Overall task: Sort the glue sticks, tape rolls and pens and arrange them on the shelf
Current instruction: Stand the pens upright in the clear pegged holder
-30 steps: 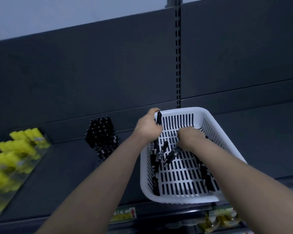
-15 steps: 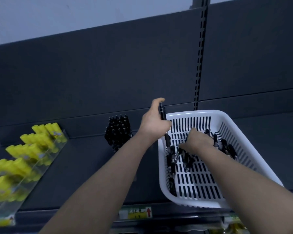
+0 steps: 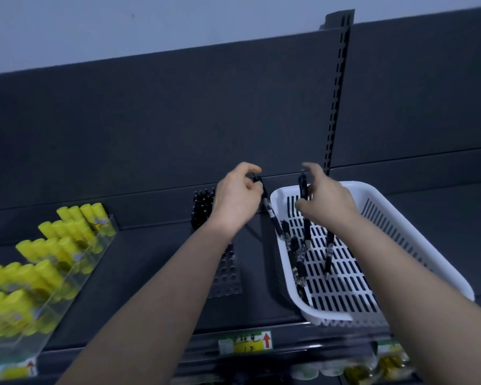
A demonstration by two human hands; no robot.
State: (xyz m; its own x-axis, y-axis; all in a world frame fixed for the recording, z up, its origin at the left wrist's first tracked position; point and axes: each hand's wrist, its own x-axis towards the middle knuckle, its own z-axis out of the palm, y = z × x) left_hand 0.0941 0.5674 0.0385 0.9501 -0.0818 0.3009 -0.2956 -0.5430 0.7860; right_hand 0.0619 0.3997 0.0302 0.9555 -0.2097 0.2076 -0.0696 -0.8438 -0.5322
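A white slotted basket (image 3: 395,218) sits on the dark shelf with several black pens (image 3: 296,254) lying in it. My left hand (image 3: 238,200) is shut on a black pen (image 3: 270,215) that slants down over the basket's left rim. My right hand (image 3: 326,202) pinches two black pens (image 3: 306,215) held nearly upright above the basket. A clear perforated pen holder (image 3: 225,270) stands left of the basket, with black pens (image 3: 202,208) upright at its back, partly hidden by my left wrist.
Yellow glue sticks (image 3: 47,254) fill a clear stepped tray (image 3: 75,276) at the left of the shelf. A slotted metal upright (image 3: 338,93) runs up the back panel. A yellow price label (image 3: 246,344) sits on the shelf's front edge; more goods show below.
Both hands rose from the basket, each holding pens. The right hand, which was down among the pens, now holds two upright. The view shifted so the basket sits further right.
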